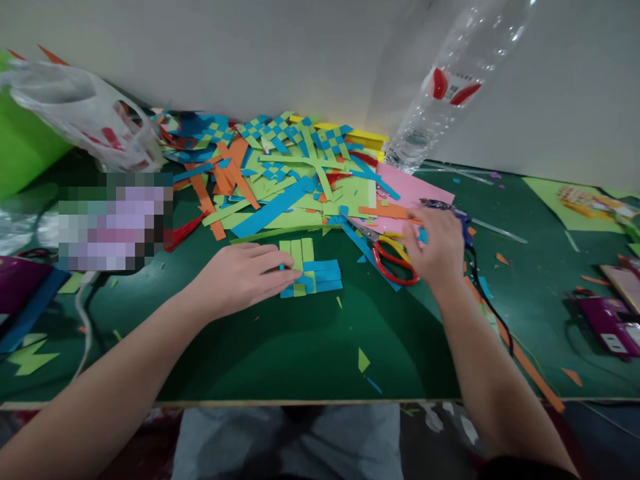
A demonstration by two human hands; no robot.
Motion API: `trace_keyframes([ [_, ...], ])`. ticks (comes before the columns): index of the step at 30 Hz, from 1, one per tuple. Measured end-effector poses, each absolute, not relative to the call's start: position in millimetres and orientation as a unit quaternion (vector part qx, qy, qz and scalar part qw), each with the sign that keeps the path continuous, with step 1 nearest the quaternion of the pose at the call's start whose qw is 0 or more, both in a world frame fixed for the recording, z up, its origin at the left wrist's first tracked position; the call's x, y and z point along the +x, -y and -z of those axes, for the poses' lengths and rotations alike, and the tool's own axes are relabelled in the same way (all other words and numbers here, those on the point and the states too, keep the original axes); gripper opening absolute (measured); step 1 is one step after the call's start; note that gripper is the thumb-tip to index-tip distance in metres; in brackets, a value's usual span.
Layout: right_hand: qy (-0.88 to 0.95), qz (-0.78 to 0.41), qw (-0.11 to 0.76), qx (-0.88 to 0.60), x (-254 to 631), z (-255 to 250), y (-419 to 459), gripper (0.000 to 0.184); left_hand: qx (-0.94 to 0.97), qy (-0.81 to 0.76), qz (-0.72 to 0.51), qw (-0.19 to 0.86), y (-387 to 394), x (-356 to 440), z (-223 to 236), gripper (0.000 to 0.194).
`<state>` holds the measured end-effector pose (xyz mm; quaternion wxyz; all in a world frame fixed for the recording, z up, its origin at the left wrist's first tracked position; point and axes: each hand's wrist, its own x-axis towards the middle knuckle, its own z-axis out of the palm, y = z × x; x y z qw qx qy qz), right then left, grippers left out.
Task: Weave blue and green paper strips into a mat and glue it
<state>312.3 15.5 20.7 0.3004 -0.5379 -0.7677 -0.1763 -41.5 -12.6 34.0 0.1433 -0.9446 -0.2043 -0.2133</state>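
My left hand (250, 270) has its fingertips and thumb together on a small paper weave of light green strips (302, 251) and blue strips (327, 275), which lies flat on the table. My right hand (437, 247) is at a dark blue glue gun (466, 230), whose black cord trails toward the front edge. The fingers there are bent and slightly blurred, a bit of blue shows beside the thumb, and whether they grip the glue gun is unclear. Just left of this hand lie scissors (395, 267) with red and yellow handles.
Cut strips and finished checkered weaves (280, 133) pile up at the back. A plastic bottle (450, 93) stands behind at right, near pink paper (415, 187). At left are a white plastic bag (85, 120) and a blurred-out device with a white cable (87, 313). A purple box (607, 323) lies right.
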Motion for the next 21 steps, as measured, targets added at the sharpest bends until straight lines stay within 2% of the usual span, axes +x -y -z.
trace_keyframes([
  [7,0.528,0.163,0.217,-0.804,405.4,6.3,-44.6,0.038,-0.942,0.193,0.217,0.167,13.3,-42.4,-34.9,0.016],
  [11,0.471,0.123,0.15,-0.861,411.2,18.9,-45.2,0.039,-0.942,0.191,0.224,0.161,14.4,-43.4,-35.4,0.017],
  [16,0.458,0.064,0.185,-0.867,409.9,17.3,-47.4,0.035,-0.94,0.171,0.251,0.154,15.1,-46.4,-34.6,0.021],
  [21,0.405,0.071,0.218,-0.885,410.4,5.3,-46.0,0.037,-0.932,0.16,0.287,0.154,14.7,-47.4,-34.0,0.021],
])
